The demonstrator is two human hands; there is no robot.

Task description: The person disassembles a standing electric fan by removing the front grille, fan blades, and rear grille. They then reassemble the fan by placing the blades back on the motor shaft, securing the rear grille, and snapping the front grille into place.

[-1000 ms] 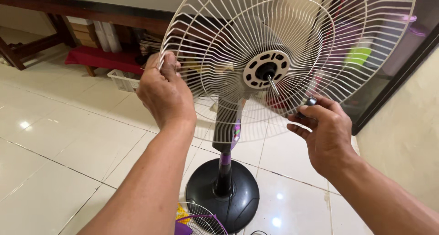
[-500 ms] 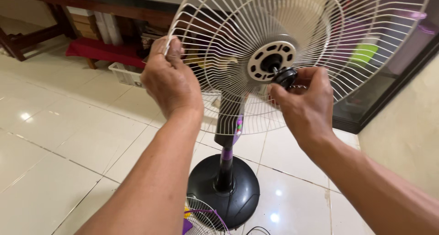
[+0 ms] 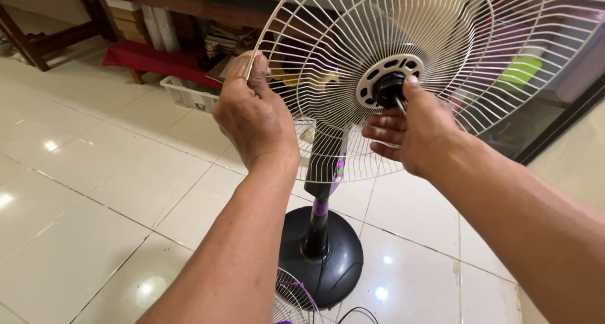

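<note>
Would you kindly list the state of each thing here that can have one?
Rear fan guard: mounted, blade absent.
Black nut: on the hub, pinched.
Left hand: gripping the guard's rim.
Right hand: fingers on the nut.
Fan stand: upright.

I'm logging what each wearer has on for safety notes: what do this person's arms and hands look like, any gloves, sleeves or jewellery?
Both forearms are bare as far as the frame shows; no sleeve is visible. The left hand and right hand wear no gloves, and no ring, watch or wristband shows on the sides facing the camera. The nails look short.
</note>
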